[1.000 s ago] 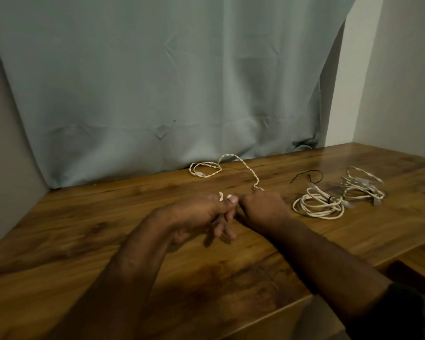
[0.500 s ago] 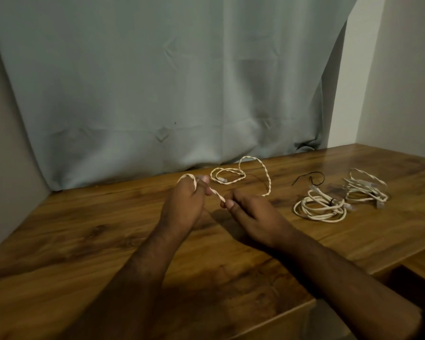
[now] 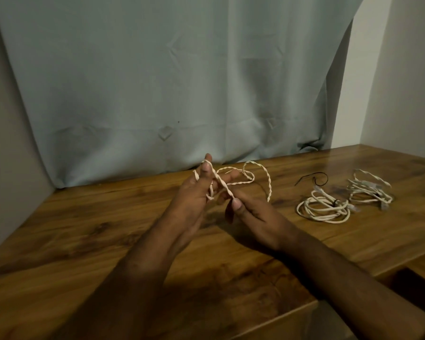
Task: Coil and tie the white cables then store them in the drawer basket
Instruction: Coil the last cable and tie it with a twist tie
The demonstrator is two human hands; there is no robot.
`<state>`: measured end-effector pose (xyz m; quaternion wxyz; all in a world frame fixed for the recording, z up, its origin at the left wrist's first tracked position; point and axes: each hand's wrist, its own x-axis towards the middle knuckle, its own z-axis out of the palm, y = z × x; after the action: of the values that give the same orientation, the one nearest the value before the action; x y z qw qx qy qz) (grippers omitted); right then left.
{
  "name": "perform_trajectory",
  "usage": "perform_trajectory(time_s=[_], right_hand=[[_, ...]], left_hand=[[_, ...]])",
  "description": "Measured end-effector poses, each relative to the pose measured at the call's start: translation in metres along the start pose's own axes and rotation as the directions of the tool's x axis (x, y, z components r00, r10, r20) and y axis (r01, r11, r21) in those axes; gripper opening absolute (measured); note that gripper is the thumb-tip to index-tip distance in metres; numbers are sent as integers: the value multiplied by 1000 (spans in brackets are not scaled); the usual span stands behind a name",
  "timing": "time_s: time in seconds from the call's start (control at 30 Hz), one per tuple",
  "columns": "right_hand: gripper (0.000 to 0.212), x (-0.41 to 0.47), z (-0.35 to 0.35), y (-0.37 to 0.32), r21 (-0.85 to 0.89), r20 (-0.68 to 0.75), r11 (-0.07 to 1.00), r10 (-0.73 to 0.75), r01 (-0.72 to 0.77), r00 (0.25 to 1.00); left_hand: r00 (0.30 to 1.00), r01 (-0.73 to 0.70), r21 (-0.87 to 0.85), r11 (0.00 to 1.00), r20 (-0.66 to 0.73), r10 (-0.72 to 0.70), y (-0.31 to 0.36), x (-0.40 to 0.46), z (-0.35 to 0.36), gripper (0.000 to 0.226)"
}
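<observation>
I see my left hand (image 3: pixel 194 195) raised with the twisted white cable (image 3: pixel 233 185) looped round its fingers (image 3: pixel 206 168), my right hand (image 3: pixel 253 212) pinching the same cable above the wooden surface (image 3: pixel 84 231), two coiled white cables (image 3: pixel 323 208) lying far right, a thin black tie (image 3: pixel 314 179) near them

No legible text, label, brand, number or sign is found on any surface in view. None can be made out on the cables (image 3: pixel 323 209), the wooden table (image 3: pixel 84 229) or the curtain (image 3: pixel 157 82).
</observation>
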<state>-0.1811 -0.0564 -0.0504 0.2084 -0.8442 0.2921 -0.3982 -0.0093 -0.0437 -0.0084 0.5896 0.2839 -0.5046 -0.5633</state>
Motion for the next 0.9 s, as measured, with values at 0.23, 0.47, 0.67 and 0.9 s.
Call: perform_trajectory(time_s=[0.23,0.47,0.67,0.9], right_hand=[[31,4,7,-3,-171,93,985,-18,34,996],[40,6,-2,14,-454,69,888,107,-65,992],[48,8,-11,18,-501,-180,793,296,-347,938],[66,8,-12,18,-417,-317,775,365,-475,875]], left_hand=[[997,-66,-114,991,20,69,13,-9,15,61],[990,65,-86,994,127,-53,30,-17,7,46],[986,-115,757,643,163,-16,19,-19,7,34],[947,-2,786,618,200,-250,4,-21,1,41]])
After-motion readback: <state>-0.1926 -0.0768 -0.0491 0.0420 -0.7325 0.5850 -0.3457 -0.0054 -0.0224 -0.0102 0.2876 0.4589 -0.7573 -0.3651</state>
